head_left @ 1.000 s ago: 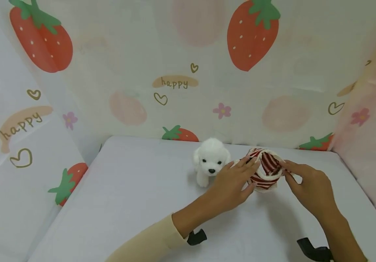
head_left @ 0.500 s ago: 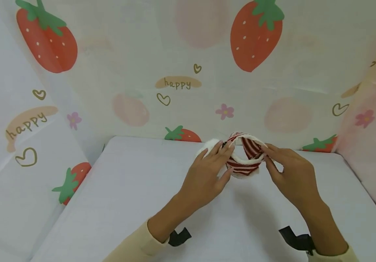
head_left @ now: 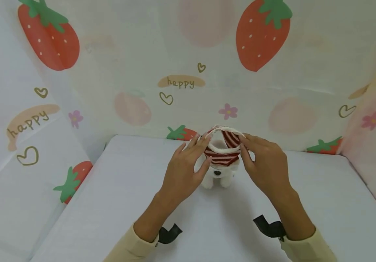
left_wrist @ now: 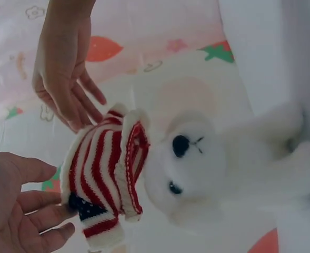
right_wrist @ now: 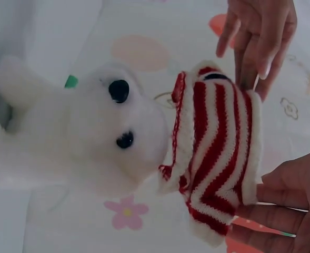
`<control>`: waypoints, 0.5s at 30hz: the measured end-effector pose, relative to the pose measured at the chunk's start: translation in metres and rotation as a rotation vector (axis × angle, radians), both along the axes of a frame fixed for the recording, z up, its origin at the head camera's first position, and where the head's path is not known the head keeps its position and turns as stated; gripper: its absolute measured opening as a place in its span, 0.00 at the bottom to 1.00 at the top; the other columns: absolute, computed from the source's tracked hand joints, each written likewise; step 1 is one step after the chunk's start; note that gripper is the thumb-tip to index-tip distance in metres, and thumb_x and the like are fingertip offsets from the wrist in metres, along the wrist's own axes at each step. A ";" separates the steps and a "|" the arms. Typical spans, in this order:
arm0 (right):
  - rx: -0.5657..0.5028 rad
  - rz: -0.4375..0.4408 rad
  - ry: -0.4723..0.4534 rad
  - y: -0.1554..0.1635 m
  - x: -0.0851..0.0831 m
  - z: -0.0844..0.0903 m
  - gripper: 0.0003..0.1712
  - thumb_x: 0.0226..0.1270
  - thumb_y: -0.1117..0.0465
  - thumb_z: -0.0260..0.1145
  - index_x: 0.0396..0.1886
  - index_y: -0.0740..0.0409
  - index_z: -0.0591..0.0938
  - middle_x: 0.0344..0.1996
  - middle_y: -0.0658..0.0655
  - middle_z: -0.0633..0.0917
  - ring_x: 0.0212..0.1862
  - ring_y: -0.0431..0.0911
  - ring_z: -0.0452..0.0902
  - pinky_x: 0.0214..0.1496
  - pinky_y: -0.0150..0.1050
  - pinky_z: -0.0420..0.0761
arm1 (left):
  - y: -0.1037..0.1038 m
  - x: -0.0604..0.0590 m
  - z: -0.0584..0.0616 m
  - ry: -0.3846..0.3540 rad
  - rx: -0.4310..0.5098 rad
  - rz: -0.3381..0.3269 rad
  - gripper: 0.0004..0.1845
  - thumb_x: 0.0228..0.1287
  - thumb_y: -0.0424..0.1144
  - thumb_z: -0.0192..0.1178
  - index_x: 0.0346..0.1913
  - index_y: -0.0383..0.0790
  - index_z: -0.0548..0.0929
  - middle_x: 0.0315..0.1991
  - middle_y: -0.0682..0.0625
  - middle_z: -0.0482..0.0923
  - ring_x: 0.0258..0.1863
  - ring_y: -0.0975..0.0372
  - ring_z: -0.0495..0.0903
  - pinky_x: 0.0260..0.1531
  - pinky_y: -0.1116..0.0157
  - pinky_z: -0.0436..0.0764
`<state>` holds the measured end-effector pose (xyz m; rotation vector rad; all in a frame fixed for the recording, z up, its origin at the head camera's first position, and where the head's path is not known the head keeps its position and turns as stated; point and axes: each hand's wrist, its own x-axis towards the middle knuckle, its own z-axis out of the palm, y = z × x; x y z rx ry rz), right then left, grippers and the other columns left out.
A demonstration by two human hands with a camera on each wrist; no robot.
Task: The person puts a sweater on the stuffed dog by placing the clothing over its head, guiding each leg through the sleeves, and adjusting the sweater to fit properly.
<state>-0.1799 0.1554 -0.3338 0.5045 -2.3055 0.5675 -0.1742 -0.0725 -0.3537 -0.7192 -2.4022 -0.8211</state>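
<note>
A small red-and-white striped knitted sweater (head_left: 222, 151) is held stretched open just above the head of a white plush dog (head_left: 218, 177) that sits at the back of the white table (head_left: 115, 203). My left hand (head_left: 197, 154) pinches the sweater's left rim and my right hand (head_left: 250, 150) pinches its right rim. In the left wrist view the sweater (left_wrist: 105, 174) has its opening turned toward the dog's face (left_wrist: 197, 163). The right wrist view shows the sweater (right_wrist: 218, 168) just beside the dog's muzzle (right_wrist: 112, 137), apart from it. Most of the dog is hidden behind the sweater in the head view.
Cloth walls printed with strawberries (head_left: 263, 34), hearts and "happy" close in the table at the back and on both sides. A black strap (head_left: 268, 227) sits at each wrist below cream sleeves.
Both hands have carried the sweater up and to the left, from the table to the right of the dog to a spot over its head. The dog has not moved.
</note>
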 end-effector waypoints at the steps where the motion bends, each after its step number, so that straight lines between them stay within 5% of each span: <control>1: 0.008 -0.003 -0.002 -0.002 -0.002 -0.001 0.15 0.69 0.63 0.68 0.53 0.63 0.88 0.51 0.62 0.88 0.51 0.60 0.84 0.48 0.58 0.81 | -0.001 -0.001 -0.001 -0.008 0.005 0.000 0.31 0.73 0.40 0.62 0.76 0.45 0.68 0.72 0.52 0.69 0.74 0.59 0.63 0.72 0.47 0.62; 7: 0.066 0.002 -0.084 -0.007 -0.010 -0.006 0.18 0.69 0.62 0.68 0.57 0.63 0.86 0.53 0.63 0.86 0.59 0.61 0.80 0.59 0.61 0.76 | -0.002 -0.008 -0.012 -0.062 0.033 0.005 0.30 0.73 0.40 0.62 0.75 0.45 0.69 0.72 0.51 0.69 0.74 0.58 0.63 0.72 0.47 0.62; 11: 0.091 0.085 -0.174 -0.003 -0.010 -0.011 0.26 0.68 0.64 0.70 0.65 0.59 0.80 0.63 0.64 0.80 0.70 0.62 0.69 0.68 0.66 0.65 | -0.005 -0.010 -0.019 -0.097 0.043 0.016 0.31 0.72 0.41 0.63 0.75 0.47 0.69 0.72 0.52 0.69 0.74 0.59 0.63 0.71 0.48 0.63; 13: 0.034 0.149 -0.159 0.000 -0.009 -0.014 0.30 0.66 0.67 0.72 0.68 0.58 0.78 0.67 0.63 0.77 0.73 0.60 0.64 0.71 0.66 0.61 | -0.008 -0.011 -0.019 -0.098 0.052 0.020 0.31 0.72 0.41 0.63 0.75 0.47 0.70 0.72 0.52 0.69 0.74 0.58 0.64 0.71 0.50 0.65; 15: -0.122 0.153 -0.055 0.003 -0.010 -0.018 0.28 0.65 0.70 0.71 0.65 0.59 0.81 0.63 0.62 0.80 0.70 0.56 0.70 0.70 0.60 0.66 | -0.009 -0.012 -0.019 -0.094 0.055 0.017 0.30 0.72 0.41 0.63 0.75 0.47 0.70 0.72 0.51 0.69 0.74 0.58 0.64 0.71 0.51 0.65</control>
